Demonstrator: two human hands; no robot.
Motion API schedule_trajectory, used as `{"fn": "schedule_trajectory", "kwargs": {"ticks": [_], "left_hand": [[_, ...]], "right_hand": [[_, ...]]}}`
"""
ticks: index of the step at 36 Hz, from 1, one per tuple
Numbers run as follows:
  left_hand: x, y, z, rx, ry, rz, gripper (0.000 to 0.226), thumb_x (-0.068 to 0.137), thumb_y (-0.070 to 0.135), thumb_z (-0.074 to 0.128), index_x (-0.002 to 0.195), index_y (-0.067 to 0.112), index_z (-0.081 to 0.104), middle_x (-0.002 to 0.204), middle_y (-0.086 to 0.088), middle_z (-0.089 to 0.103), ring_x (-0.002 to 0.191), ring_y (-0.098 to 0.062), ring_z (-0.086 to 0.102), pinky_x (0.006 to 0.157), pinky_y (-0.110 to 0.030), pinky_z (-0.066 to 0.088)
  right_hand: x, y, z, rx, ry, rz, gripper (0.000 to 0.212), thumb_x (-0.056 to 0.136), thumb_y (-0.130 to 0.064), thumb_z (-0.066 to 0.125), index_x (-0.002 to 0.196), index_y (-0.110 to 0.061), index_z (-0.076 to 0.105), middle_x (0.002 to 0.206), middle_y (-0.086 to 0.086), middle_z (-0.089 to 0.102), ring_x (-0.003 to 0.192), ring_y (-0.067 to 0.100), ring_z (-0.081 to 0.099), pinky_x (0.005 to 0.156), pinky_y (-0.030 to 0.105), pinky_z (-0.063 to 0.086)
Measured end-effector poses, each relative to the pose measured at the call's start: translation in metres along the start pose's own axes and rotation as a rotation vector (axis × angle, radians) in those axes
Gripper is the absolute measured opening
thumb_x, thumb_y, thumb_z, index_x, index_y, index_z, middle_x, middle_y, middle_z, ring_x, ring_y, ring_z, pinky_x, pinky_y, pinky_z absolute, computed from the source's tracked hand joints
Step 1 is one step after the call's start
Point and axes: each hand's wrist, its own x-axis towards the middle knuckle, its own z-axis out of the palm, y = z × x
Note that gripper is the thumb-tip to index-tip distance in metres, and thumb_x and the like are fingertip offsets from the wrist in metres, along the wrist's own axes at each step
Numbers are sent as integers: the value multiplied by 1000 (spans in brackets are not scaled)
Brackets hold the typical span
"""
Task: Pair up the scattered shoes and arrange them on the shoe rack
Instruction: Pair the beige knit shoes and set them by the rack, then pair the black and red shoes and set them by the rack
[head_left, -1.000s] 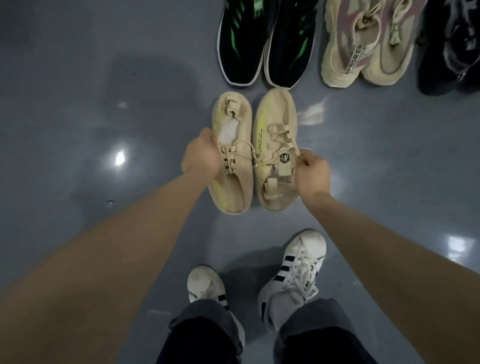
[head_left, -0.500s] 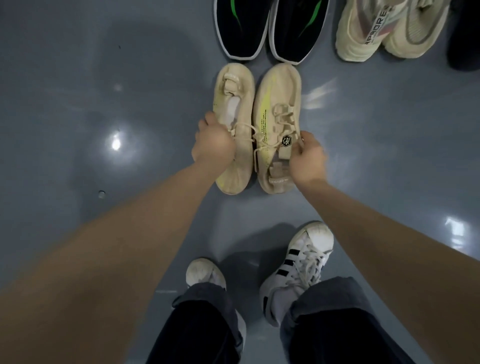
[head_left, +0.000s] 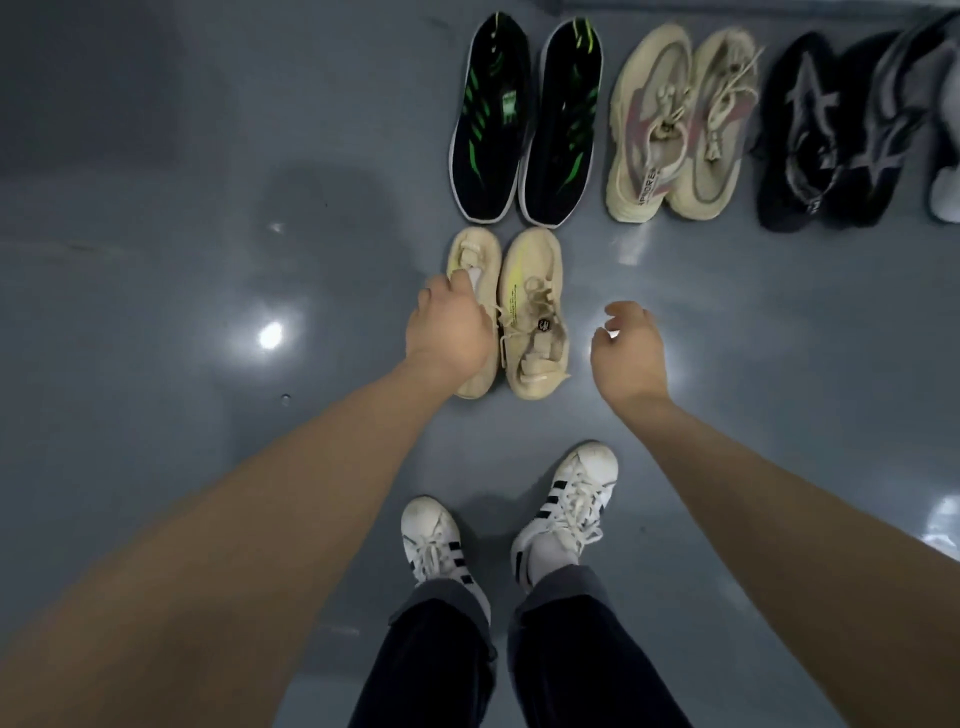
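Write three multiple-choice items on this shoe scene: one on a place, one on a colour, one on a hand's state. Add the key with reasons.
1. Where does the beige pair lie?
A. In front of the black-and-green pair
B. On a rack
C. Right of the black pair

2. What colour are the stripes on the worn white sneakers?
A. Red
B. Black
C. Green

3. What is the right hand doing?
A. Gripping a shoe
B. Pressing the floor
C. Holding nothing, apart from the shoes

Key: 1 A, both on the floor, toe to toe. 2 B, dark bands on the sides. 3 C, bare floor shows between it and the shoes.
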Motion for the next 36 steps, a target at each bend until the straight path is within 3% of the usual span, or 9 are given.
{"fn": "schedule_trajectory", "kwargs": {"ticks": [11,17,23,29,36], "left_hand": [[-85,86,-136,73,24,227,33,97,22,41,126,8,46,125,-10,49,113,-29,48,87,-38,41],[-137,132,-196,59,16,299,26,96,18,39,116,5,50,113,-12,56,96,-32,55,77,-38,44],[-178,175,-236,49,-78,383,27,97,17,37,118,4,49,112,-12,54,100,-31,55,88,-44,46],[-212,202,-266,139,-102,511,27,97,17,36,117,6,50,102,-9,56,90,-29,57,81,-43,48],[-258,234,-284,273,-106,642,24,95,17,38,111,6,53,106,-11,60,93,-32,58,78,-38,48]], "right_hand": [[-69,-64,-128,40,76,-83,33,95,-11,39,124,-11,54,124,11,55,104,31,57,88,43,48],[-123,-88,-204,106,126,-105,29,94,-11,42,119,-11,58,117,10,60,99,30,59,84,42,50],[-180,-90,-263,156,185,-46,29,93,-12,43,117,-14,59,117,6,61,103,27,57,88,43,49],[-227,-87,-293,242,287,41,29,92,-11,43,114,-14,61,112,7,64,103,28,59,89,42,48],[-303,-79,-308,387,431,96,29,91,-9,41,112,-13,62,100,5,63,92,26,59,81,43,51]]}}
